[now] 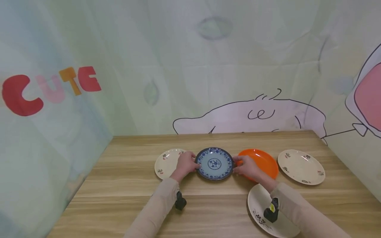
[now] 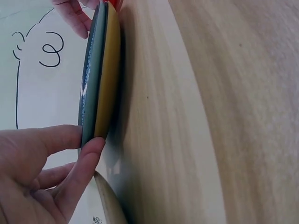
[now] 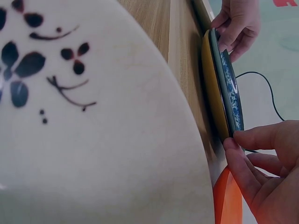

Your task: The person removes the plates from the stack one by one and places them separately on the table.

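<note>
A blue-and-white patterned plate (image 1: pixel 214 164) sits atop a yellow plate (image 2: pixel 109 70), whose side shows only in the wrist views. My left hand (image 1: pixel 187 163) pinches the stack at its left rim, with the index finger on the blue plate's edge and the thumb by the yellow one. On the opposite rim my right hand (image 1: pixel 247 167) pinches with thumb and index finger. Beneath the right hand lies an orange plate (image 1: pixel 265 162), partly covered by it. A cream plate (image 1: pixel 166 163) with small printed motifs lies partly behind the left hand.
Another cream plate (image 1: pixel 300 167) lies at the right on the wooden table (image 1: pixel 119 185). Nearer the front, a white plate (image 1: pixel 259 205) with dark flower prints sits under the right forearm. A printed cloth (image 1: pixel 134 82) hangs behind the table's back edge.
</note>
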Demonstrator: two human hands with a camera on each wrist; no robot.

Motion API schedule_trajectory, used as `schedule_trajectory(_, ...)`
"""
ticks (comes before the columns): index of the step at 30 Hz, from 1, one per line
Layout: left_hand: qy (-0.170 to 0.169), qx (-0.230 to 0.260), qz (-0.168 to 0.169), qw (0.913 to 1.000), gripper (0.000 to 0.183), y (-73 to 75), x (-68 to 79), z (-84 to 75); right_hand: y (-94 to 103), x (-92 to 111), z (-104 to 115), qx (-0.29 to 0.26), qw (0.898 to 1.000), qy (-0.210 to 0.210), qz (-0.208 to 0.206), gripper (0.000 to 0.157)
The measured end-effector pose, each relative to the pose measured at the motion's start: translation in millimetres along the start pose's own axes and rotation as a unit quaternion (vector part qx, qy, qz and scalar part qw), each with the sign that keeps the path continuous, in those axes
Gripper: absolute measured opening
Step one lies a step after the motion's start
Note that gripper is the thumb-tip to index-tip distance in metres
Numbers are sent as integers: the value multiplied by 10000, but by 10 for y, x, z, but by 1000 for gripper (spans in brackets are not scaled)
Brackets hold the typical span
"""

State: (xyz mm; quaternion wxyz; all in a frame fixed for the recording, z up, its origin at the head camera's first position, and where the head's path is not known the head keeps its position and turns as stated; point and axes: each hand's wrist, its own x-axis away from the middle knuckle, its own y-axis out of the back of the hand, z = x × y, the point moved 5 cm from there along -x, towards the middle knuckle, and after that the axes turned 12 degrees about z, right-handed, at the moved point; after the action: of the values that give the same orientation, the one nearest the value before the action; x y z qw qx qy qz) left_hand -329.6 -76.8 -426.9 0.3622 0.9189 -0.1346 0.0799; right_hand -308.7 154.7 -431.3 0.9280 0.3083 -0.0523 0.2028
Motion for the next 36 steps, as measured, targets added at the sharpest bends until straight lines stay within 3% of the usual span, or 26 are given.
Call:
schedule_trajectory(14, -441, 944, 598, 9928, 49, 62, -66, 123, 8, 9, 9, 54, 9999, 94, -88, 45)
schedule_trajectory(24, -333, 1282, 670, 9889, 47, 65, -47, 195, 11, 18, 8, 104, 9993, 344, -33, 45)
schedule_trajectory(31, -327, 1370, 697, 9876, 46, 91, -18, 234, 19, 13, -10, 144, 9995, 280, 42, 45)
schedule_trajectory(36, -316, 1400, 572, 9880, 47, 149, 34, 253, 15, -2, -10, 105, 9994, 324, 49, 46)
